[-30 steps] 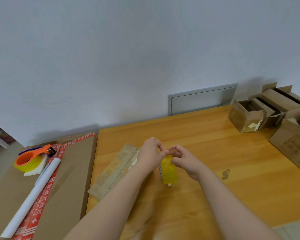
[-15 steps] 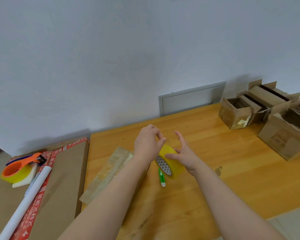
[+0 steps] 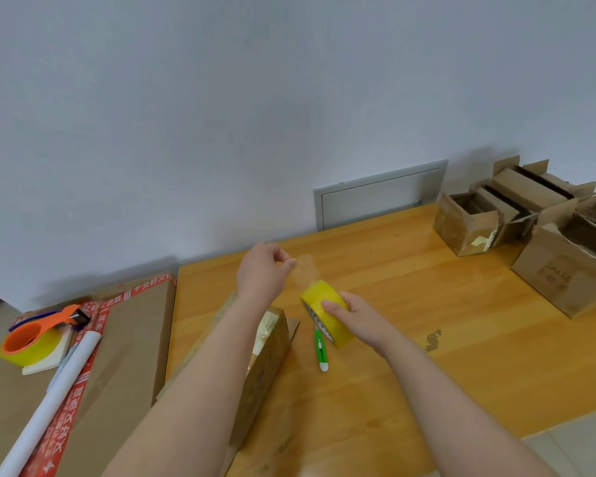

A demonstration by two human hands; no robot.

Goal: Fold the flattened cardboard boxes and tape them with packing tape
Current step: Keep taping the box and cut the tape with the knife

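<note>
My right hand (image 3: 356, 318) grips a yellow roll of packing tape (image 3: 319, 306) above the wooden table (image 3: 427, 339). My left hand (image 3: 264, 270) pinches the free end of a clear strip of tape (image 3: 305, 268) pulled up and left off the roll. Under my left forearm stands a small folded cardboard box (image 3: 269, 349) with shiny tape along its top. A green and white utility knife (image 3: 320, 349) lies on the table between the box and the roll.
Several folded open-topped boxes (image 3: 530, 228) crowd the table's far right corner. On the left a large taped carton (image 3: 117, 339) carries an orange tape dispenser (image 3: 35, 335) with a yellow roll and a white paper tube (image 3: 52, 404). A grey wall hatch (image 3: 379, 194) sits behind the table.
The roll has turned on its side in my right hand. My left hand has lifted away from it, drawing out a strip of tape. The knife now lies uncovered on the table.
</note>
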